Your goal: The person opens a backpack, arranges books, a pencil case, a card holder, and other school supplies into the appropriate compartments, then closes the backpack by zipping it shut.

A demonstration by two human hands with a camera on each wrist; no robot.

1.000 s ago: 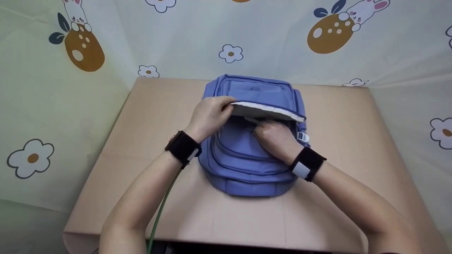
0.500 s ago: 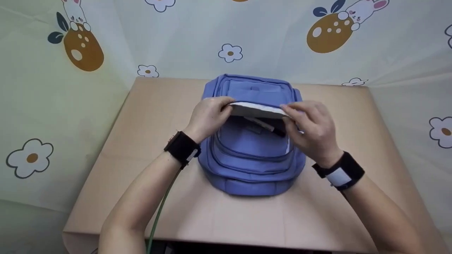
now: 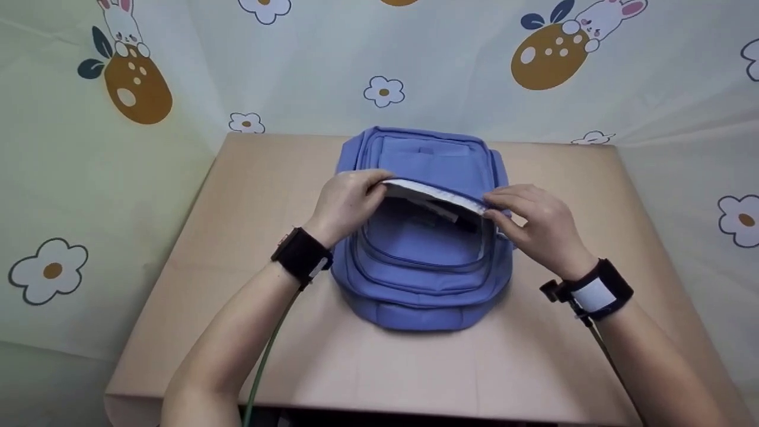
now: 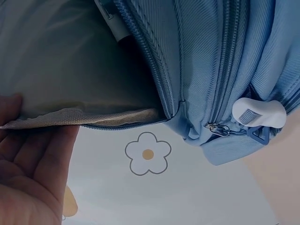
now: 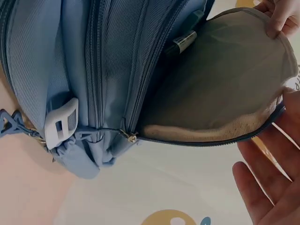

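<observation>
A blue backpack (image 3: 415, 311) lies on the table with its front pocket unzipped and gaping. My left hand (image 3: 347, 201) pinches the left part of the pocket's flap (image 3: 439, 193), thumb on the pale lining. My right hand (image 3: 542, 228) pinches the flap's right part between thumb and fingers. Between them the flap is held up and away from the bag. Inside the pocket rests a white marker pen with a dark end (image 5: 186, 42), partly covered by the pocket's edge. A metal zipper slider (image 5: 131, 137) sits at the lower corner of the opening in the right wrist view.
A white plastic buckle (image 4: 260, 114) hangs at the bag's side. The table (image 3: 237, 332) has a tan covering, and a pale printed curtain (image 3: 308, 65) encloses it at the back and sides. A green cable (image 3: 270, 350) runs from the left wristband.
My right hand has come out of the pocket, leaving the marker pen inside, and taken hold of the flap's right edge. Then the flap dipped slightly. My left hand kept its hold.
</observation>
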